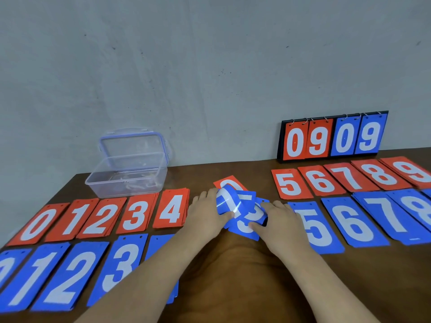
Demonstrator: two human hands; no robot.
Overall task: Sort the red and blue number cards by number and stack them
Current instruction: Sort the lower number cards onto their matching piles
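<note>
at nine o'clock from your hands the red stacks 0 to 4 (100, 217) lie in a row, with the blue stacks 0 to 3 (67, 276) in front of them. your left forearm covers most of the fifth blue stack (161, 243), so its number cannot be read. a clear plastic box (127, 176) stands open at ten o'clock. your left hand (205, 213) pinches a blue card (227, 200) between thumb and fingers, bending it up off the unsorted pile (247, 220) at twelve o'clock. a red card (229, 181) pokes out behind that pile. your right hand (279, 217) rests on the pile, fingers loose and gripping nothing. at three o'clock lie the red stacks 5 to 9 (347, 177) and the blue stacks 5 to 8 (354, 222), the last cut by the frame edge. the flip scoreboard (333, 138) stands at one o'clock. the sort looks nearly done: only this small pile is left.
</note>
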